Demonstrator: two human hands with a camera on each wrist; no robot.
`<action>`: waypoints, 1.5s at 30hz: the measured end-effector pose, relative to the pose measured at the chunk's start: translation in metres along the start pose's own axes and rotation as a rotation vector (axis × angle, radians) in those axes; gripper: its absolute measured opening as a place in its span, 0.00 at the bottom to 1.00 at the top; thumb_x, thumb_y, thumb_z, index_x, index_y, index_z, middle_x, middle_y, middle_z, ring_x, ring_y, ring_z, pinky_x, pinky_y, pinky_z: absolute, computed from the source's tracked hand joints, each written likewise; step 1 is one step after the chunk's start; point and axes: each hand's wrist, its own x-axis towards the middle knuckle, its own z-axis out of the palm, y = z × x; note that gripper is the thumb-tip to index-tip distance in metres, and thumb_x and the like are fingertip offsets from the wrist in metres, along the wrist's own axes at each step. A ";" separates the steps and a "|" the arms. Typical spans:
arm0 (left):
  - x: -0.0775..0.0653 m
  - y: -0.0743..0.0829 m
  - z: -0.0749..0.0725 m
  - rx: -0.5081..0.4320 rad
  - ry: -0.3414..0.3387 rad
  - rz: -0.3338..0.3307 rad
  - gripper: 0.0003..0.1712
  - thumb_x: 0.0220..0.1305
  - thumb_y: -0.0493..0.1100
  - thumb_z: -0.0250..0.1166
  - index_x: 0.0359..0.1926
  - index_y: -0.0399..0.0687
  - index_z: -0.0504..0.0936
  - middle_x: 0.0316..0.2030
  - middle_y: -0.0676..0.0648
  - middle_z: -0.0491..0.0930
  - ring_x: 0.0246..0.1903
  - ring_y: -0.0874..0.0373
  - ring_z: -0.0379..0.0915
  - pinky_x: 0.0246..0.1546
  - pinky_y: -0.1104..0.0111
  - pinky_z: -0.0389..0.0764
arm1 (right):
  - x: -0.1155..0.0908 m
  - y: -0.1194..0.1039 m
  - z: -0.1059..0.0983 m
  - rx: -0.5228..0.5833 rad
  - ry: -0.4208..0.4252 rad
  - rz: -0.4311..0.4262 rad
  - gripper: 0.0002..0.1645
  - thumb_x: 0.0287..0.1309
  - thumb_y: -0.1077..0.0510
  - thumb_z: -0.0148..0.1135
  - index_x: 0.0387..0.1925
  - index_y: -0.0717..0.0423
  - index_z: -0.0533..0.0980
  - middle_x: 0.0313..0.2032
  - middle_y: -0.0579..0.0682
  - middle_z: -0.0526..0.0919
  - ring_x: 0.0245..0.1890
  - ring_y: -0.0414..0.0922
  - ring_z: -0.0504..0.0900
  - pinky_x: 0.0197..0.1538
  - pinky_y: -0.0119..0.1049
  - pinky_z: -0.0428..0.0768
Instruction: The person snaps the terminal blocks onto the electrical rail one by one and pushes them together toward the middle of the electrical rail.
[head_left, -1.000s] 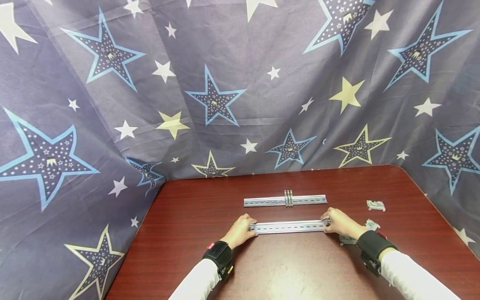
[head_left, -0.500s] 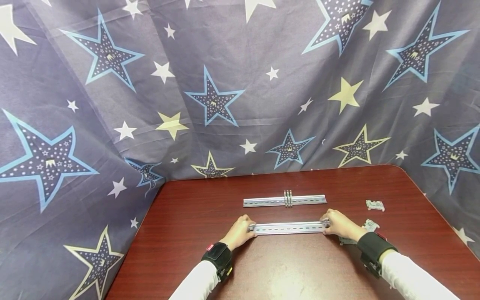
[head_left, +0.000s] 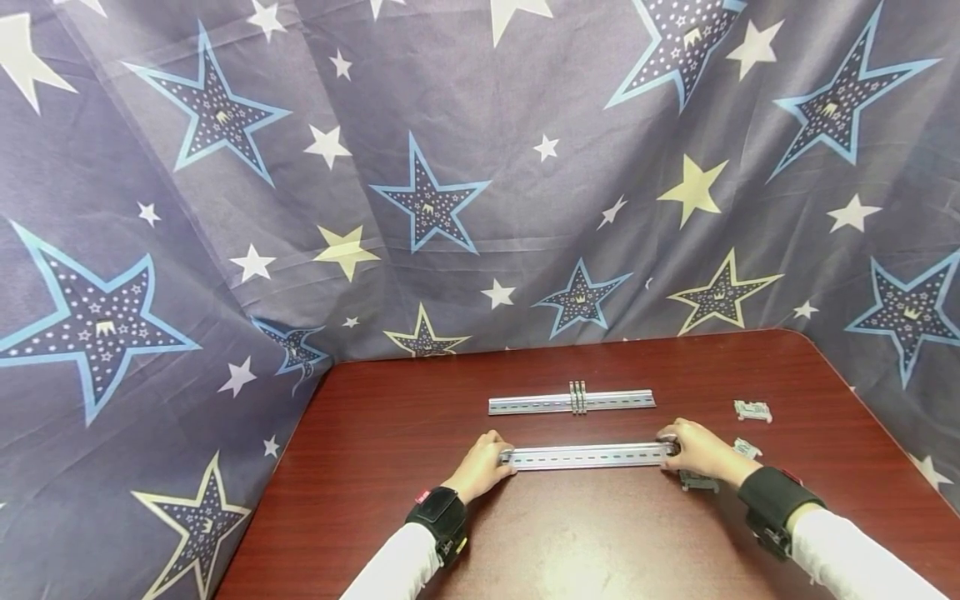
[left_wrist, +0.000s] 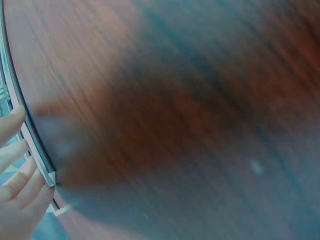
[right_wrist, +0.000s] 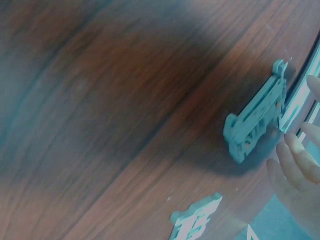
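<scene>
A silver slotted DIN rail lies across the table in the head view. My left hand grips its left end, thumb on the near side and fingers on the far side. At the right end, my right hand holds the rail the same way. The left wrist view shows the rail along the left edge, with fingertips against it. In the right wrist view, a grey-green terminal block lies close to the rail and my right fingers; another block is farther off.
Behind, a second DIN rail carries three terminal blocks near its middle. Loose terminal blocks lie on the right, one farther back, others beside my right hand. A star-patterned cloth hangs behind the reddish-brown table.
My right hand has shifted a little to the right, and more of the near rail shows. The left hand stays in place. The far rail and loose blocks have not moved.
</scene>
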 end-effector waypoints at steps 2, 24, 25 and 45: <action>0.000 0.000 0.000 0.001 0.003 0.002 0.17 0.44 0.40 0.67 0.37 0.35 0.80 0.31 0.45 0.70 0.33 0.54 0.66 0.35 0.67 0.69 | -0.003 0.001 -0.002 -0.013 0.003 0.005 0.26 0.31 0.59 0.69 0.35 0.72 0.76 0.27 0.53 0.76 0.24 0.39 0.65 0.28 0.32 0.66; 0.003 -0.002 0.003 0.005 -0.002 -0.034 0.17 0.42 0.40 0.67 0.36 0.35 0.80 0.30 0.46 0.71 0.33 0.54 0.67 0.36 0.67 0.69 | -0.035 0.004 -0.011 -0.066 -0.008 0.062 0.25 0.25 0.56 0.72 0.29 0.68 0.76 0.24 0.50 0.73 0.25 0.42 0.71 0.29 0.37 0.71; 0.003 -0.002 0.003 0.003 0.000 -0.033 0.17 0.42 0.40 0.67 0.35 0.35 0.80 0.29 0.46 0.71 0.33 0.54 0.67 0.35 0.67 0.69 | -0.036 0.004 -0.010 -0.069 -0.004 0.064 0.24 0.24 0.56 0.72 0.28 0.67 0.76 0.24 0.49 0.72 0.25 0.41 0.70 0.29 0.36 0.70; 0.003 -0.001 0.005 0.031 0.015 -0.059 0.19 0.39 0.42 0.68 0.34 0.34 0.80 0.29 0.46 0.71 0.32 0.54 0.67 0.34 0.66 0.70 | -0.041 -0.001 -0.003 -0.042 0.050 0.055 0.13 0.27 0.63 0.69 0.21 0.60 0.74 0.21 0.45 0.67 0.23 0.36 0.64 0.26 0.32 0.67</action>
